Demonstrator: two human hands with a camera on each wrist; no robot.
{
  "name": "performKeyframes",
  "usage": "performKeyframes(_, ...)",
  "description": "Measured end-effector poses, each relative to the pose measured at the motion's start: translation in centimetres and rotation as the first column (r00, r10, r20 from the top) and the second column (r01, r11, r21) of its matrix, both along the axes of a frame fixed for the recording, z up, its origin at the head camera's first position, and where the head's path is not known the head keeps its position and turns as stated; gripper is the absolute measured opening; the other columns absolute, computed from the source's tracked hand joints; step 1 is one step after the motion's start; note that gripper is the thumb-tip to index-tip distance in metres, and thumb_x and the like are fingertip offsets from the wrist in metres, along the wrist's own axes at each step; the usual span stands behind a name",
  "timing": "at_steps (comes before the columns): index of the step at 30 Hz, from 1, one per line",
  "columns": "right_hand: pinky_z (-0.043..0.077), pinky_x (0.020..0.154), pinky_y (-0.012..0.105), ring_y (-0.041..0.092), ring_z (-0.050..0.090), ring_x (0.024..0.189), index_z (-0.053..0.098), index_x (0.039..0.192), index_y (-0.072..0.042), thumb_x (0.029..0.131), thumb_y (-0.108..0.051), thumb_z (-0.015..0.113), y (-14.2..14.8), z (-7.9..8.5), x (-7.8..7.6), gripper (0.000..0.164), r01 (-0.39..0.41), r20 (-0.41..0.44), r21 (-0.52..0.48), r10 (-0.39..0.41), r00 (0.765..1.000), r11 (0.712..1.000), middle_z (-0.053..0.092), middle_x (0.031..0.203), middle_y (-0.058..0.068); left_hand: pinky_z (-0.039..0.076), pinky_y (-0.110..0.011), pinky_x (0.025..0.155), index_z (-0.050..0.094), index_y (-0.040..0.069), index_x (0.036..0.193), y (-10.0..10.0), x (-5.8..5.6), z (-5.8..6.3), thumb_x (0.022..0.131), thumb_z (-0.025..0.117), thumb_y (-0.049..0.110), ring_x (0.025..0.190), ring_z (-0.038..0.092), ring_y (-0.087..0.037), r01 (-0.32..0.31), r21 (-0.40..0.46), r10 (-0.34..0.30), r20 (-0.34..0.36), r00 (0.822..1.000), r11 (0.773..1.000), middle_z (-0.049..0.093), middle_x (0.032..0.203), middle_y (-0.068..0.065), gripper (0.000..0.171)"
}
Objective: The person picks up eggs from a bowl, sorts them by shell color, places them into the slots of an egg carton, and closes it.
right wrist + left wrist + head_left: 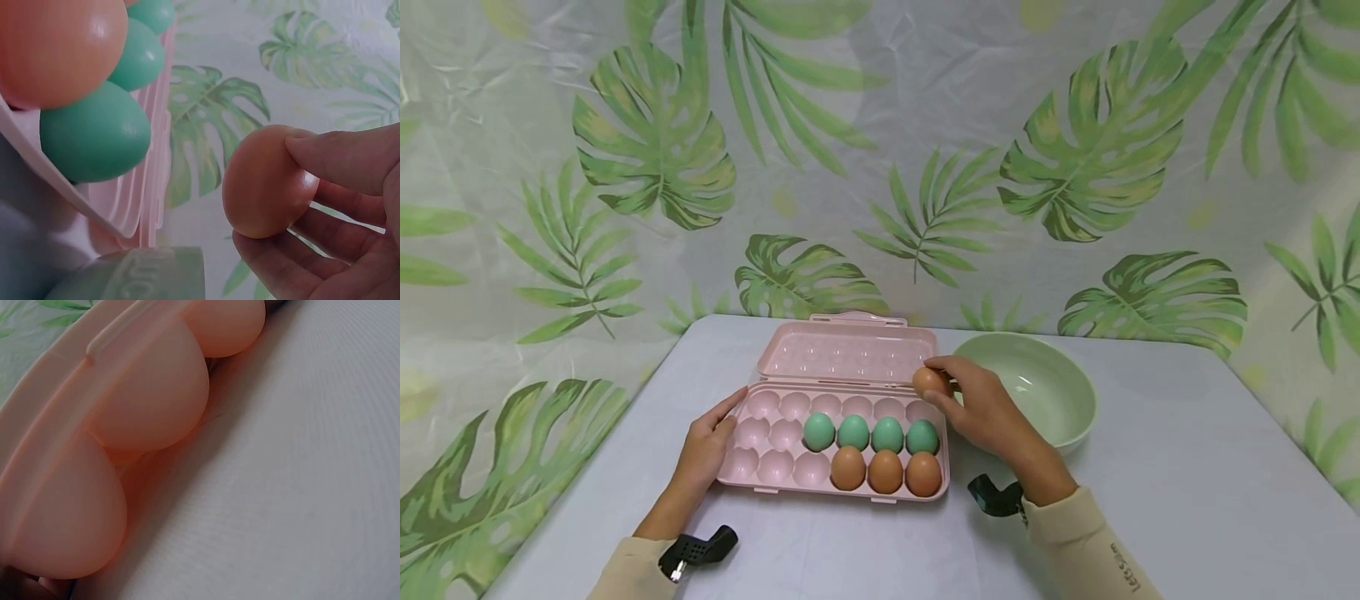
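A pink egg carton (pixel 773 468) lies open on the table, its lid (pixel 847 352) folded back. My left hand (pixel 703 446) grips its left end; the left wrist view shows the round undersides of its cups (pixel 153 394), with fingers barely visible in a corner. My right hand (pixel 983 407) pinches a brown egg (pixel 265 184) between thumb and fingers, above the carton's back right corner. Three brown eggs (pixel 885 472) sit at the right of the front row. Several green eggs (pixel 853 433) fill the right part of the middle row. The back row's cups hold nothing.
A pale green bowl (pixel 1051 387) stands right of the carton, partly behind my right hand and forearm. The white-covered table (pixel 1180 467) ends at a leaf-patterned backdrop (pixel 925 200). A black wrist device (pixel 698 550) sits on my left wrist, another (pixel 996 496) on my right.
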State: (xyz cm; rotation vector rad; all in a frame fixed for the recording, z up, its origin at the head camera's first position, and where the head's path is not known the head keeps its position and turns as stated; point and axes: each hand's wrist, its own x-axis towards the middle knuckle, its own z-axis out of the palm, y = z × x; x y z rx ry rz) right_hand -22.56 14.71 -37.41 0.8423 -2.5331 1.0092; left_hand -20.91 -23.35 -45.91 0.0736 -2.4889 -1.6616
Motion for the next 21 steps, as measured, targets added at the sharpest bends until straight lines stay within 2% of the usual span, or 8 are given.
performKeyframes(8,0.055,0.083,0.042,0.023,0.062,0.096,0.057,0.124,0.002,0.087,-0.012,0.071,-0.9,-0.1,0.4,0.041,-0.017,0.012,0.010,0.017,1.000,1.000,0.063,0.115,0.014,0.019,-0.043,0.117,0.046,0.007,0.144,0.0,-0.1,-0.3,0.101,0.037,0.008,0.143,0.026,-0.024,0.004,-0.001,-0.004,-0.021,1.000,1.000,0.040,0.150,-0.008,0.043)
performKeyframes(14,0.055,0.081,0.036,0.019,0.061,0.094,0.058,0.124,0.001,0.087,-0.012,0.072,-1.5,-0.2,0.6,0.042,-0.027,0.019,0.023,0.026,0.999,0.999,0.063,0.114,0.011,0.019,-0.043,0.117,0.046,0.008,0.144,0.1,-0.1,-0.4,0.101,0.037,0.009,0.143,0.025,-0.024,0.003,0.008,-0.002,-0.019,1.000,1.000,0.040,0.151,-0.007,0.043)
performKeyframes(21,0.055,0.085,0.034,0.020,0.063,0.100,0.057,0.125,0.000,0.087,-0.011,0.071,-2.1,-0.4,0.6,0.042,-0.078,0.059,-0.041,0.080,0.995,0.996,0.063,0.117,0.010,0.019,-0.043,0.117,0.047,0.007,0.143,-0.1,-0.1,-0.4,0.101,0.038,0.008,0.143,0.027,-0.024,0.000,0.017,0.000,-0.029,1.000,1.000,0.041,0.150,-0.008,0.043)
